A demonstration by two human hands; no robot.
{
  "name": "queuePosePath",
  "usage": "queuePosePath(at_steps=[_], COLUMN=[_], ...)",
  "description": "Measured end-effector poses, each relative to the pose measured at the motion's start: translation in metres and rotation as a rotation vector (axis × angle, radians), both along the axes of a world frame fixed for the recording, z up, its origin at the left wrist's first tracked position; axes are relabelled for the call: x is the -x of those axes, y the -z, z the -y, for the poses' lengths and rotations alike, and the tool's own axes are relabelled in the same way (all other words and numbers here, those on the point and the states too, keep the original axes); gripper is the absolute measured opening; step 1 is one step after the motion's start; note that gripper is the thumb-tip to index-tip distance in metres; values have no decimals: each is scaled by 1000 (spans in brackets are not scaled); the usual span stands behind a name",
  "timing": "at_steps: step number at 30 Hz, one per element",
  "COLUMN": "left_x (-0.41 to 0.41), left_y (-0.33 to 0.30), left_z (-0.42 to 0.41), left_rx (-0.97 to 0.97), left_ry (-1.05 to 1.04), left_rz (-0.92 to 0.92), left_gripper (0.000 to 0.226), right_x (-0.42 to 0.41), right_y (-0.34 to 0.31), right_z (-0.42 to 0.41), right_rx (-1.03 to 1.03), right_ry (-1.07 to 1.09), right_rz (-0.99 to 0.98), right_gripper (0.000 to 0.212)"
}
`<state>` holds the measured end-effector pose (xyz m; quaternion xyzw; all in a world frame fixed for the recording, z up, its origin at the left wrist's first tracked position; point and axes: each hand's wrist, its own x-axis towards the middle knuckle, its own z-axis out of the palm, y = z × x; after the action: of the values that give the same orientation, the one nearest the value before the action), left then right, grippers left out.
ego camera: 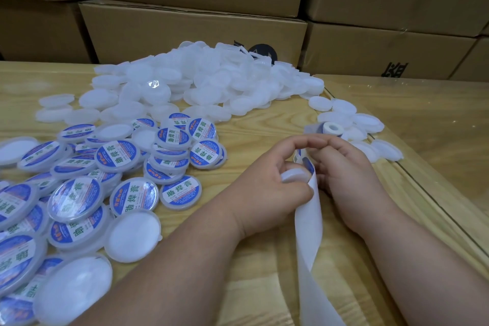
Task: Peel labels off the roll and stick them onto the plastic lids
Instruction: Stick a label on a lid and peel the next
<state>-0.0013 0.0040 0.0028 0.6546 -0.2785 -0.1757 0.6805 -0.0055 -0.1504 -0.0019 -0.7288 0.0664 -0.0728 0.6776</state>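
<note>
Here the label (307, 164), blue and white and only partly in view, sits between the two hands at the top of the backing strip (308, 222), whose long axis runs from the fingers toward six o'clock and off the bottom edge. The blank lid (293, 175) it seems meant for lies just at nine o'clock of the label, gripped in the curled fingers (304, 143) of the left hand (267, 188), so the left hand is the nearer one to the landing spot. The right hand (349, 180) is curled round the strip from three o'clock; whether its fingertips pinch the label itself I cannot tell. The likely next move is a short carry of the label toward nine o'clock, onto the lid's face. Beyond the hands, at one o'clock, the roll (329, 128) rests on the desk (264, 127) among a few blank lids. The big heap of unlabelled lids (201, 82) lies at eleven o'clock, the labelled lids (116, 156) at nine, and cardboard boxes (190, 29) stand behind.
</note>
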Motion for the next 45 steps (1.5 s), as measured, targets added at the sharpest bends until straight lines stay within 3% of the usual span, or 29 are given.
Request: queuePosePath(at_steps=[5, 10, 12, 19, 24, 30, 34, 37, 41, 45], left_x=[-1, -3, -3, -14, -12, -13, -13, -14, -15, -21], left_y=[1, 4, 6, 13, 15, 15, 15, 16, 14, 9], left_z=[3, 6, 6, 6, 8, 7, 7, 7, 5, 2], left_rx=[18, -11, -13, 70, 32, 41, 29, 16, 63, 285], left_ry=[-47, -110, -145, -441, -419, -424, -423, -436, -513, -598], left_rz=[-32, -52, -40, -37, -20, 1, 13, 18, -61, -275], left_gripper=[58, 58, 55, 48, 47, 40, 38, 36, 35, 31], right_x=[3, 7, 7, 5, 6, 4, 5, 4, 2, 2], right_y=[-3, -4, -4, -2, -4, -4, -3, -2, 0, 1], right_z=[1, 1, 1, 2, 2, -1, 1, 1, 3, 5], right_rx=[38, 146, 163, 166, 68, -25, -12, 16, 64, 55], right_ry=[-56, -100, -83, -51, -90, -81, -104, -123, -92, -52], right_rz=[4, -6, -18, -63, -31, -14, 9, 24, 16, 5], right_gripper=[21, 39, 35, 24, 31, 20, 28, 21, 22, 19])
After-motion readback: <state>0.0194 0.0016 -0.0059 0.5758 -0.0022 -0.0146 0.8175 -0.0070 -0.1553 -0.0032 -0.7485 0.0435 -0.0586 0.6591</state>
